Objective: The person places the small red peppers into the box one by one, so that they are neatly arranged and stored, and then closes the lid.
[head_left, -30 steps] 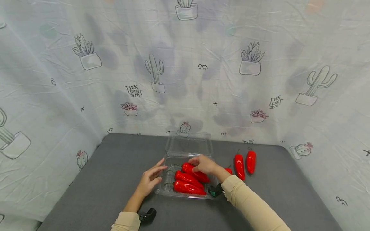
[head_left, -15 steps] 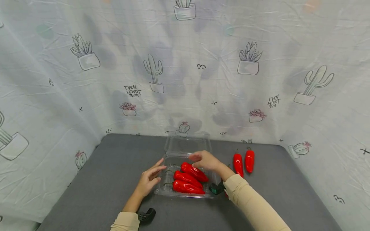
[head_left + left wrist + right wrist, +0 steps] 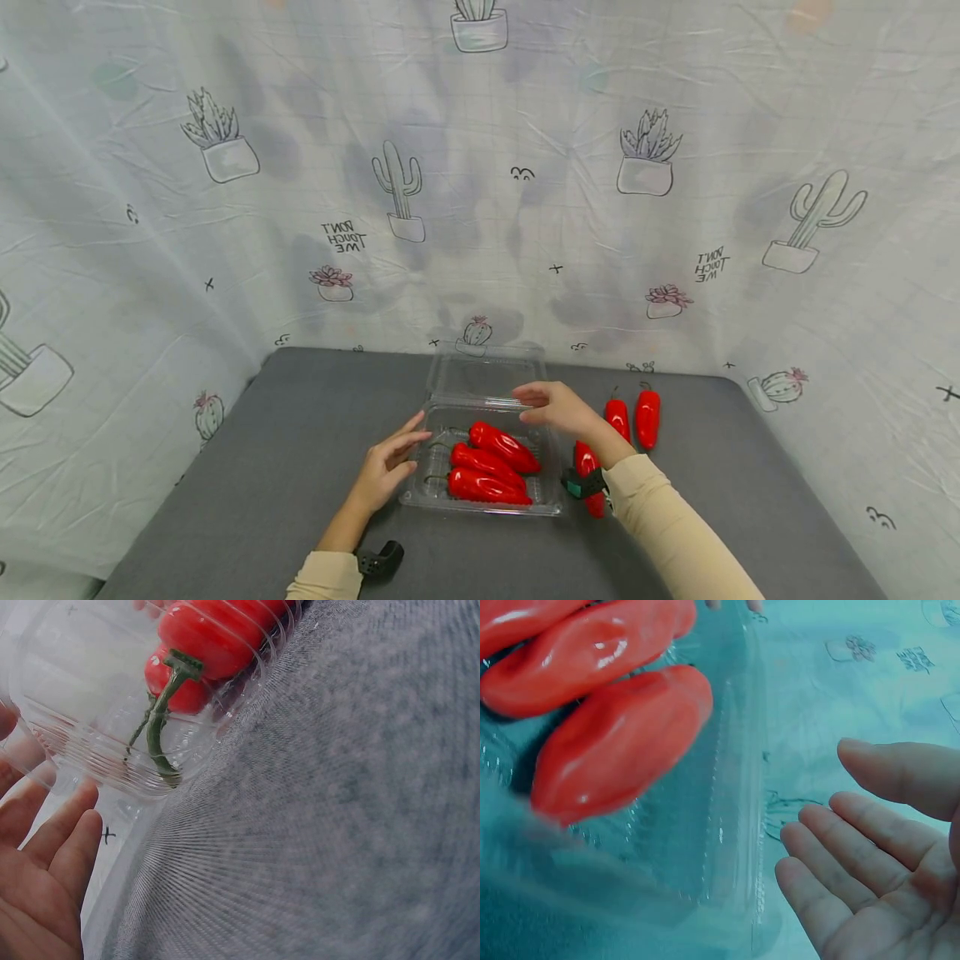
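Three red peppers (image 3: 491, 458) with green stems lie slanting in a clear plastic clamshell box (image 3: 480, 508), whose lid (image 3: 487, 375) is folded back. My left hand (image 3: 384, 471) is at the box's left side, fingers loosely extended; in the left wrist view the fingertips (image 3: 86, 795) meet the clear wall near a curved green stem (image 3: 156, 735). Above the box's back right corner, my right hand (image 3: 558, 408) is held with nothing in it. In the right wrist view its fingers (image 3: 847, 847) are extended, apart from the nearest pepper (image 3: 622, 742).
To the right of the box, a red pepper (image 3: 588, 479) lies partly hidden under my right wrist. Two more peppers, one partly covered by the arm (image 3: 617, 417) and one in full view (image 3: 647, 419), lie farther back on the grey table (image 3: 322, 417). A patterned curtain (image 3: 480, 208) stands behind.
My right hand has let go of the back pepper in the box and moved up and right. The pepper beside the box shows more now. My left hand stays in place.
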`<state>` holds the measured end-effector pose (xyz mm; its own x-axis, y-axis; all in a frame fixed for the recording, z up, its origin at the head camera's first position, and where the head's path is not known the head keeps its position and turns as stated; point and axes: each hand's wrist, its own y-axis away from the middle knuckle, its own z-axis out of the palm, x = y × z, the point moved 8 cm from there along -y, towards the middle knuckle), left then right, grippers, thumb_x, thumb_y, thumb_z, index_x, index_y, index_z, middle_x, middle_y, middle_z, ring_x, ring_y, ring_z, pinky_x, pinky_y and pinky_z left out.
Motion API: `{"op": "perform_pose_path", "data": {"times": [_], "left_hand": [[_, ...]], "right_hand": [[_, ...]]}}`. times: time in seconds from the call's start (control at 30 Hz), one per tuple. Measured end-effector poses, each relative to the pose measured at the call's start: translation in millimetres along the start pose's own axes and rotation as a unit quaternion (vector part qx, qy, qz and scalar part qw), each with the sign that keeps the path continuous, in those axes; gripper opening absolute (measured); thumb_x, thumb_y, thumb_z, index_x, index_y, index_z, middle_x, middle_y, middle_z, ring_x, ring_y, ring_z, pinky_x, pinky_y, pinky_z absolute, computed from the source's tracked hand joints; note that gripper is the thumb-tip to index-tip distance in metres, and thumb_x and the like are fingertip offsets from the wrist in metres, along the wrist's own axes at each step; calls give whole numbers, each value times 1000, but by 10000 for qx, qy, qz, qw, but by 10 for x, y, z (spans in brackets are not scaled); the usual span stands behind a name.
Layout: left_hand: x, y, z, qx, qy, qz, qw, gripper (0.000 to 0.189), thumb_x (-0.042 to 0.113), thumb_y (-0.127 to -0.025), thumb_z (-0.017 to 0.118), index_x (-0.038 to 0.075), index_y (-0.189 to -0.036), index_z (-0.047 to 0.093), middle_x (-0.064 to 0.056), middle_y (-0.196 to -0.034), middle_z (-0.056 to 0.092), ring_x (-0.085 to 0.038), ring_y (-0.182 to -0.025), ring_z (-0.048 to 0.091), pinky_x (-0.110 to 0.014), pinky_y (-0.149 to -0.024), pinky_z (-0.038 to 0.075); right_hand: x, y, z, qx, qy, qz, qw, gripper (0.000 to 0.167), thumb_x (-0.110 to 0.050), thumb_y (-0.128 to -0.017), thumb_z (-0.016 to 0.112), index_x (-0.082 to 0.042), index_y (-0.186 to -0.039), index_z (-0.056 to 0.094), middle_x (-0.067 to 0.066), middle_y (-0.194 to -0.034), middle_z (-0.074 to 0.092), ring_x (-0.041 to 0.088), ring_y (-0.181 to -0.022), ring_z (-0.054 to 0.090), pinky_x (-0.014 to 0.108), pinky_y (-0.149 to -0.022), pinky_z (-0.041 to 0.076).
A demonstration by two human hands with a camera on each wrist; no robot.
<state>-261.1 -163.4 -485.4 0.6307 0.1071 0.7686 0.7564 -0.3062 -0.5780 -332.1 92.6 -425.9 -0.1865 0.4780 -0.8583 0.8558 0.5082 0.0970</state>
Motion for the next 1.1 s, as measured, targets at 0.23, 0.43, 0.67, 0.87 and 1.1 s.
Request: {"op": "perform_pose_path", "data": {"times": [0.23,0.43,0.67,0.87,1.1], "left_hand": [[25,-17,-10,-26,138,8,9999,43,-21,-76,52,-18,-118,55,-39,-141,33,-21,-132,45,-21,-103,40],[29,-17,-15,-12,93,57,9999,43,-20,-76,53,-16,-119,55,-39,-141,33,-21,-132,45,-19,-102,40],[22,-9,-2,2,76,29,10000,42,-18,-78,52,-15,-119,56,-37,-141,34,-20,-131,45,-19,-102,40],[42,-13,-9,2,57,159,9999,42,-19,-77,52,-16,-119,56,-38,-141,34,-19,-131,45,-18,-102,40],[3,-3,-6,-43,123,15,9999,42,-18,-79,52,-13,-121,56,-37,-143,33,-20,-133,44,-18,-103,39]], "right_hand": [[72,144,-165,208,-287,-108,9993,49,-13,-90,62,-1,-136,49,22,-139,48,39,-128,46,47,-100,46],[176,313,-326,380,-496,-43,9980,52,-14,-90,63,-2,-138,46,23,-141,46,37,-130,45,47,-101,45],[382,497,-576,773,-563,59,9954,55,-15,-91,62,4,-139,42,26,-141,44,42,-130,41,46,-100,46],[574,663,-825,1272,-450,223,9906,57,-15,-91,62,5,-140,40,27,-142,43,42,-130,42,46,-102,45],[893,869,-1084,1953,-207,440,9795,56,-17,-93,59,3,-141,38,26,-142,43,39,-131,42,35,-99,48]]}}
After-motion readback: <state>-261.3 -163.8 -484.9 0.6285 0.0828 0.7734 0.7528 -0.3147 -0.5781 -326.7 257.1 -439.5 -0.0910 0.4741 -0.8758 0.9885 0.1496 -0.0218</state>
